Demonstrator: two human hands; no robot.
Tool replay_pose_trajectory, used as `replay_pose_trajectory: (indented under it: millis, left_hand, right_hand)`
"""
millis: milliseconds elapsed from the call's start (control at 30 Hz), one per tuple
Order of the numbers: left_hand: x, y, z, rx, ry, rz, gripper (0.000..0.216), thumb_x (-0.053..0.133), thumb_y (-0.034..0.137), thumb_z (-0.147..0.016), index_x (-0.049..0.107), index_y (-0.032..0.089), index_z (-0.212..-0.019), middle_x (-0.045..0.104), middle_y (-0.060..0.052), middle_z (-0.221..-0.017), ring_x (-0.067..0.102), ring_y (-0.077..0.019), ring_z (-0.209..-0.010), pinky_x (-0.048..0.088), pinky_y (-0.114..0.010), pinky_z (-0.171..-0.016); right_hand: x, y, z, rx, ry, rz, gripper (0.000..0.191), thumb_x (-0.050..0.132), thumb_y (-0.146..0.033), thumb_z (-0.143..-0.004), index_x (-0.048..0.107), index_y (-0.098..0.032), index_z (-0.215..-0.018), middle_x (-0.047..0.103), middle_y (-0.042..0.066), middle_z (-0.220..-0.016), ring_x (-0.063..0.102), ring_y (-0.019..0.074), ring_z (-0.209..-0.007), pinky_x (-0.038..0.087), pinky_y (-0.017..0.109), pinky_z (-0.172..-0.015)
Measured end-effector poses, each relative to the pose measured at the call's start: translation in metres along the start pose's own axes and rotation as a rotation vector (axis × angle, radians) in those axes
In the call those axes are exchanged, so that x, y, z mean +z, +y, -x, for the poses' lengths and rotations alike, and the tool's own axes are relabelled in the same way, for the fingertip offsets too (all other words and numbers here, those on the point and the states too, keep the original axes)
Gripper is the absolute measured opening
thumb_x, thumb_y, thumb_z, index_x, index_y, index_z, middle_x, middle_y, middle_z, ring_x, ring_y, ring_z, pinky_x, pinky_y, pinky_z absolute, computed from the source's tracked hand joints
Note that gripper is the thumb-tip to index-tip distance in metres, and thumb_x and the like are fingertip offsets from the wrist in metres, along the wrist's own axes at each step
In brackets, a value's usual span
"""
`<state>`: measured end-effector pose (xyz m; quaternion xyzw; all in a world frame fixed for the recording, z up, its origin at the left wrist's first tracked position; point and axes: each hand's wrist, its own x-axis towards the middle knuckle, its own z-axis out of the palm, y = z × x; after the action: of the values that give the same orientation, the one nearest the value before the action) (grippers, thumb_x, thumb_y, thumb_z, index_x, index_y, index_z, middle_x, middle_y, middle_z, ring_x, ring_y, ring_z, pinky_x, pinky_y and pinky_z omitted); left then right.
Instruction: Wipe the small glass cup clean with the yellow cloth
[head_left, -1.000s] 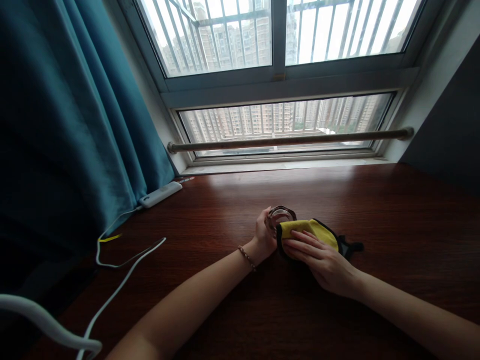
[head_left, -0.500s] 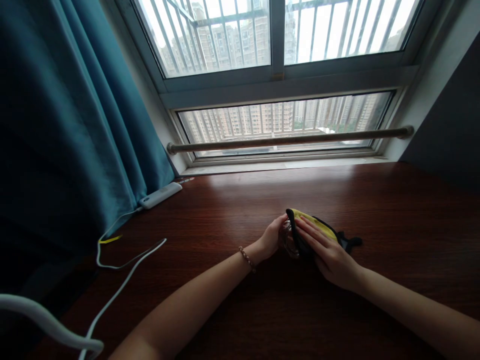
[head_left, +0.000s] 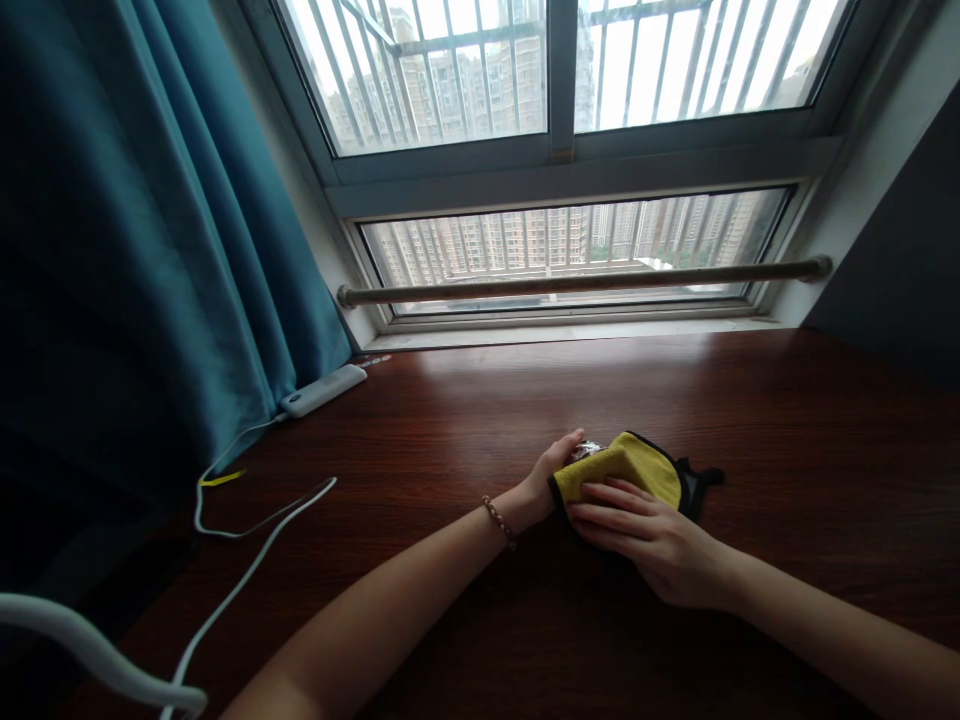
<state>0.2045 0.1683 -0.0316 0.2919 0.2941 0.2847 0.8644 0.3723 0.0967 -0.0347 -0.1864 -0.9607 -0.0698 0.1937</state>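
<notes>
My left hand (head_left: 550, 475) grips a small clear glass (head_left: 586, 450) that rests low on the dark wooden table (head_left: 750, 420); a beaded bracelet sits on that wrist. My right hand (head_left: 645, 530) presses a yellow cloth with black edging (head_left: 637, 468) over the glass, so only a sliver of the glass shows. The cloth's black tail trails to the right on the wood.
A teal curtain (head_left: 150, 250) hangs at the left. A white power strip (head_left: 324, 390) lies by the curtain, with white cables (head_left: 247, 570) running toward the near left corner. A metal rail (head_left: 585, 283) crosses the barred window (head_left: 555, 80) behind the table.
The cloth has shifted on the glass: a second ago the rim showed above it, then the cloth stood on edge against the glass, and now it lies draped over it.
</notes>
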Motion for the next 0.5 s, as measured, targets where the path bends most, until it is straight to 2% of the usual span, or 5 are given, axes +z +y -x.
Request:
replay_pose_trajectory:
  millis: [67,167,300,500]
  left_hand:
    - [0.0004,-0.0003,0.0003,0.008,-0.004,0.003,0.043,0.04,0.039,-0.088,0.059,0.008,-0.065,0.057,-0.007,-0.062,0.052,-0.0118,-0.052,0.039,-0.022,-0.057]
    - [-0.0011,-0.0021,-0.0008,0.019,0.001,-0.001,0.044,0.039,0.039,-0.088,0.062,0.006,-0.071,0.06,-0.009,-0.068,0.054,-0.0131,-0.058,0.042,-0.023,-0.063]
    - [-0.0035,-0.0047,-0.0036,0.07,0.032,-0.022,0.046,0.039,0.04,-0.087,0.065,0.002,-0.086,0.063,-0.014,-0.078,0.058,-0.0163,-0.067,0.045,-0.025,-0.071]
    - [0.0004,-0.004,-0.0019,0.155,0.071,-0.011,0.038,0.04,0.033,-0.089,0.066,0.006,-0.084,0.062,-0.009,-0.073,0.056,-0.0126,-0.059,0.043,-0.022,-0.058]
  right_hand:
    - [0.0001,0.0003,0.0006,-0.005,0.032,-0.035,0.051,0.035,-0.008,-0.086,0.04,-0.01,-0.136,0.033,0.004,-0.142,0.019,0.0231,-0.135,0.026,0.044,-0.11]
    - [0.0009,-0.0007,0.0011,0.023,0.11,-0.066,0.053,0.034,-0.007,-0.085,0.033,-0.009,-0.138,0.033,0.007,-0.141,0.021,0.023,-0.134,0.027,0.042,-0.11]
    - [0.0043,-0.0017,0.0016,0.17,0.171,-0.033,0.056,0.035,-0.011,-0.086,0.026,-0.008,-0.142,0.027,0.01,-0.144,0.02,0.0245,-0.134,0.026,0.042,-0.11]
    - [0.0061,0.003,0.0014,0.316,0.256,0.063,0.056,0.035,-0.009,-0.085,0.028,-0.009,-0.14,0.029,0.011,-0.143,0.022,0.0259,-0.133,0.028,0.045,-0.108]
